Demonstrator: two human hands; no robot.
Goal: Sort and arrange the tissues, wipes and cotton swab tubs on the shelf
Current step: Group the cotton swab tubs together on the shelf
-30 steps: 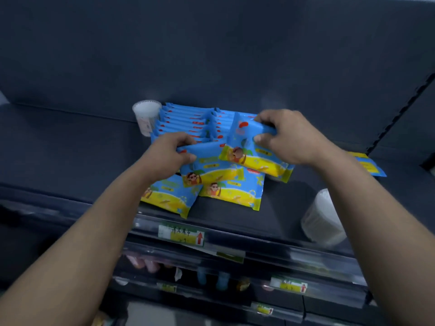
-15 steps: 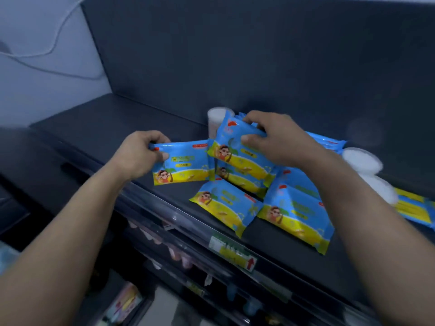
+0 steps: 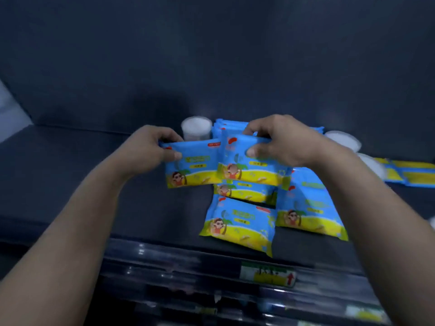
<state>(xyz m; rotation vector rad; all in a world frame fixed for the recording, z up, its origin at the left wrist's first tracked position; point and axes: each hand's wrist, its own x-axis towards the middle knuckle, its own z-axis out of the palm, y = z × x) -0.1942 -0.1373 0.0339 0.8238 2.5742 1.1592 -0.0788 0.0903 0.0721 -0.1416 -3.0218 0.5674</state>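
My left hand [image 3: 148, 150] grips one blue-and-yellow wipes pack [image 3: 191, 167] by its upper left corner, held above the dark shelf [image 3: 70, 175]. My right hand [image 3: 280, 141] holds another wipes pack [image 3: 249, 169] by its top edge, right beside the first. Below them lie a partly covered pack [image 3: 244, 192], a flat pack [image 3: 237, 225] near the front edge and one [image 3: 308, 208] to the right. A row of upright packs [image 3: 220, 125] stands at the back, mostly hidden. A cotton swab tub [image 3: 196, 128] stands behind my left hand.
Two more white tubs [image 3: 343, 140] [image 3: 372, 164] sit at the right behind my forearm. Yellow-and-blue packs [image 3: 409, 172] lie at the far right. A price label with a red arrow [image 3: 268, 274] marks the shelf's front rail. The shelf's left part is bare dark surface.
The view swung back to face the shelf head-on. Both hands still hold their packs; the left one now sits closer, edge to edge with the right one.
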